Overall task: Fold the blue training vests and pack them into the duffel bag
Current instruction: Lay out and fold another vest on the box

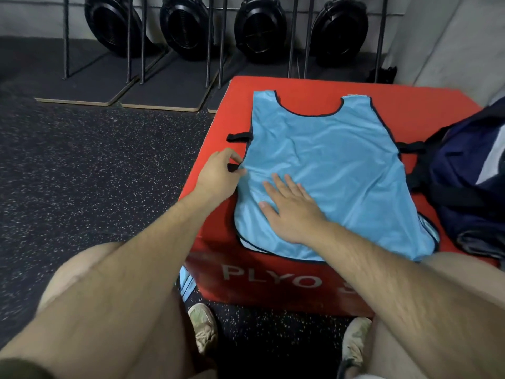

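1. The vest (328,165) covers most of the red surface (410,105); bare strips lie along its far and left edges.
2. The bag (470,165) blocks the right side, just beside the vest.
3. The floor (95,160) on the left lies open.

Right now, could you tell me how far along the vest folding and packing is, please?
Done: one vest lies spread flat on the red box. In hand: the left hand pinches its side strap, the right hand presses it flat. Left: every fold, then packing into the bag, whose inside is hidden.
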`<state>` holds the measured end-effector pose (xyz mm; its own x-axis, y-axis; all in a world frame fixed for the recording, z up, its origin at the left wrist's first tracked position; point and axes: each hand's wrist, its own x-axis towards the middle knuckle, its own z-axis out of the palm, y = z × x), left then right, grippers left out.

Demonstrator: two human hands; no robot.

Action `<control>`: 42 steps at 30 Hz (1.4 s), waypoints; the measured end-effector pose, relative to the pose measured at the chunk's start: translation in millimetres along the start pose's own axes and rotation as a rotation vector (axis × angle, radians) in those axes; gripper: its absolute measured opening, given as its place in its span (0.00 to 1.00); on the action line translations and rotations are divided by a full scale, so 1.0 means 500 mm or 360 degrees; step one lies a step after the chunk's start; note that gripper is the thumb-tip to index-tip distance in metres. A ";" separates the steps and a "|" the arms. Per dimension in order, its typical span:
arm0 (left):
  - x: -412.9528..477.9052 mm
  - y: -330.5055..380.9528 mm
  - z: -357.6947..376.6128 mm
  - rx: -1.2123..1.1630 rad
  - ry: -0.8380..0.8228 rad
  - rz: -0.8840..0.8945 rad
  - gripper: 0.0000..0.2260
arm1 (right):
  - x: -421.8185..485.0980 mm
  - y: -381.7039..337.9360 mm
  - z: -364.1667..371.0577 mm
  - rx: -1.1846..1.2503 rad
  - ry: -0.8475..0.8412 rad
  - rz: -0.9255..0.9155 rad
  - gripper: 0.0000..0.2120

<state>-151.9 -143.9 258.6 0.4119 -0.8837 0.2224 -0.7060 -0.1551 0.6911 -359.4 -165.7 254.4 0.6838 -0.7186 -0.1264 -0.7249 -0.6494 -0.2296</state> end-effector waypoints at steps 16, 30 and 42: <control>0.031 -0.049 -0.037 0.0284 0.0145 -0.0297 0.07 | 0.046 -0.044 0.017 -0.0031 0.0046 -0.0017 0.34; 0.018 -0.059 -0.039 0.0076 0.0100 -0.0221 0.07 | 0.043 -0.050 0.012 -0.0019 0.0080 0.0001 0.32; 0.025 -0.076 -0.055 0.0589 0.0234 -0.0113 0.18 | 0.037 -0.045 0.019 -0.0084 0.0006 -0.0118 0.35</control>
<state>-104.1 -136.7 254.0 0.5262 -0.7965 0.2979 -0.8215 -0.3857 0.4200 -329.6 -162.3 247.8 0.7356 -0.6689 -0.1074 -0.6757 -0.7131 -0.1871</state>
